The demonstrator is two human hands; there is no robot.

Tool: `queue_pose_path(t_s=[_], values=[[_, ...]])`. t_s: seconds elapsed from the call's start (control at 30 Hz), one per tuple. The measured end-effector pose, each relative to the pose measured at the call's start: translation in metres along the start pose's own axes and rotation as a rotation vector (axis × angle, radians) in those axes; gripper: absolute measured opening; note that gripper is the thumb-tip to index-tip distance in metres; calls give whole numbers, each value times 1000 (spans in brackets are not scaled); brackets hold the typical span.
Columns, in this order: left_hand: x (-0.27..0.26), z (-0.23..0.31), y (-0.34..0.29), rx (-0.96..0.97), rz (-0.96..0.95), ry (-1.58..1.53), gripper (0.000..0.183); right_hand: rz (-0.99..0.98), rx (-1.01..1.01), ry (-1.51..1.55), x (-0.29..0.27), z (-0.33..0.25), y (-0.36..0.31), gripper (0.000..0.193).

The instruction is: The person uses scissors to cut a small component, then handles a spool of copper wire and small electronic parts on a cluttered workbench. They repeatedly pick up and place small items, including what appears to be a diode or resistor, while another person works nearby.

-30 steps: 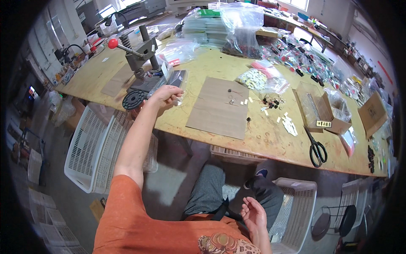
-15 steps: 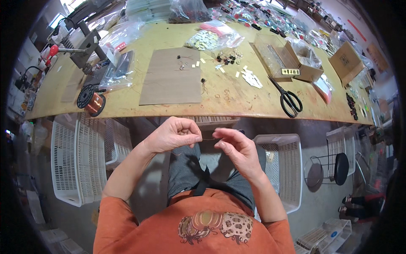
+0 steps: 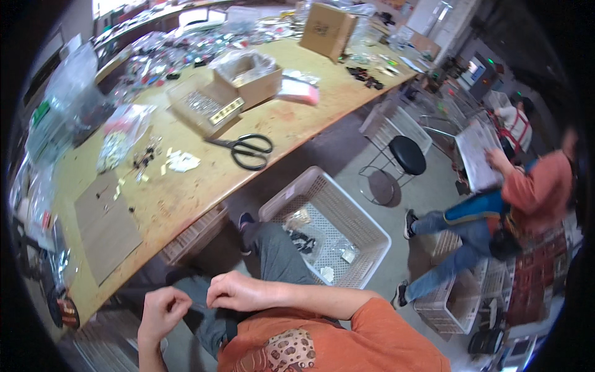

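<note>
Both my hands are low in the view, above my lap and off the table's near edge. My left hand (image 3: 162, 310) is closed, thumb and fingertips pinched together. Beside it, my right hand (image 3: 240, 291) is also pinched, fingers pointing toward the left. Between them runs a thin wire, barely visible now and clearer in the earlier picture. On the worktable (image 3: 304, 121), apart from my hands, lie a flat brown cardboard sheet (image 3: 110, 229), black-handled scissors (image 3: 248, 152), white tags (image 3: 181, 161) and small dark parts (image 3: 147, 155).
A white plastic crate (image 3: 372, 248) with a few items stands right of my legs. Beyond are a black round stool (image 3: 407, 155) and a person (image 3: 536, 192) carrying a pale crate. Open cardboard boxes (image 3: 263, 90) sit on the table; a copper wire spool (image 3: 67, 312) is far left.
The view has swung right, so the table appears slanted and a standing person has come in. My right hand's fingers, spread more before, are now pinched; both hands sit lower and further left.
</note>
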State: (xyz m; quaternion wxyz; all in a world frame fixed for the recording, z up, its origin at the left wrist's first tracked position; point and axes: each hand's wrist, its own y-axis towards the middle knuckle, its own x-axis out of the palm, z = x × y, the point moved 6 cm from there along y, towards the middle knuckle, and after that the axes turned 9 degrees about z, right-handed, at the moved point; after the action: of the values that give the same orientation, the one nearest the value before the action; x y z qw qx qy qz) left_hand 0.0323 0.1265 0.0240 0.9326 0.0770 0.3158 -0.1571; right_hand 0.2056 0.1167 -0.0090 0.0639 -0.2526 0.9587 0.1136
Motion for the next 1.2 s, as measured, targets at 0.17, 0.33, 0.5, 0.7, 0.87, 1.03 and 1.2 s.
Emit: queue_pose_path(t_s=[0.17,0.33,0.5,0.7,0.87,1.03,1.2], values=[[19,24,-2,361,17,191,9,-105,131,250,-3,5,-16,9],[53,27,-15,415,157,213,10,214,444,916,5,27,-9,12],[57,54,-19,397,119,243,10,567,-167,-164,-21,24,-12,10],[38,18,-8,262,296,207,11,92,228,369,1,20,-23,8],[61,48,-15,392,185,204,5,365,-1,112,-18,17,-19,7],[50,14,-11,127,306,-9,5,111,-84,56,-4,9,-14,9],[68,21,-17,217,264,-31,5,390,-117,-61,-21,8,-19,14]])
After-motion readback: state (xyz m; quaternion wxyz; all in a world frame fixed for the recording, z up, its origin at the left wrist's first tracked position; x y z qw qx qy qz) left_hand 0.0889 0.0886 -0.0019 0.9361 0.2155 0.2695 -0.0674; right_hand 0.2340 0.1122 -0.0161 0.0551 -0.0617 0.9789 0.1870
